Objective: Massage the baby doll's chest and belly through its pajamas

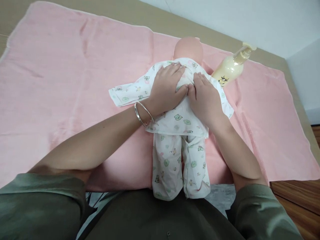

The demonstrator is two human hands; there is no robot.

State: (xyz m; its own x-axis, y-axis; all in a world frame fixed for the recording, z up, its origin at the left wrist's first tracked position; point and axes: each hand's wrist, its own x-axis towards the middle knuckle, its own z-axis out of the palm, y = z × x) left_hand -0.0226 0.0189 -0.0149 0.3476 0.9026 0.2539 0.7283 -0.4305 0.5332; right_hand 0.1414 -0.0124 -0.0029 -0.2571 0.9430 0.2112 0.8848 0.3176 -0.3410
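Note:
A baby doll point(188, 49) lies on a pink towel, its bare head pointing away from me. It wears a white long-sleeved top point(178, 121) and matching trousers point(167, 163), both printed with small green animals. My left hand point(168, 85) rests flat on the upper left of the top, fingers stretched toward the doll's neck. Beside it, my right hand point(205, 96) lies on the upper right of the top, fingers extended. The two thumbs nearly meet in the middle. Neither hand grips anything. The doll's face is not visible.
The pink towel point(62, 73) spreads over a light wooden table point(120, 13). A pump bottle point(228, 68) with pale yellow contents and a cow picture stands or leans right of the doll, touching distance unclear. A white wall point(250, 23) rises behind the table.

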